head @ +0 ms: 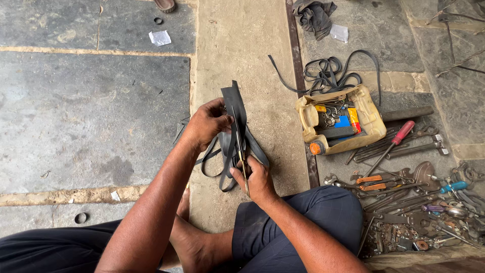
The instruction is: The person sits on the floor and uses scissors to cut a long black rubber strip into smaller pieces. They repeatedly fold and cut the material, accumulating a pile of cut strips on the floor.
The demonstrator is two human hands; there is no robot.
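My left hand (208, 124) grips the upper part of a flat black rubber inner tube piece (234, 107), holding it upright over the stone floor. My right hand (257, 179) is closed on a pair of scissors (241, 154) whose blades run up along the rubber. Cut black rubber strips (222, 167) hang in loops below and between both hands. My bare foot (194, 245) and dark trouser legs show at the bottom.
A cut-open yellowish plastic can (371, 119) holds small parts to the right. Loose rubber strips (328, 71) lie behind it. A red-handled screwdriver (396, 139), wrenches and several tools (419, 202) cover the floor at right. A dark rag (314, 16) lies at the back.
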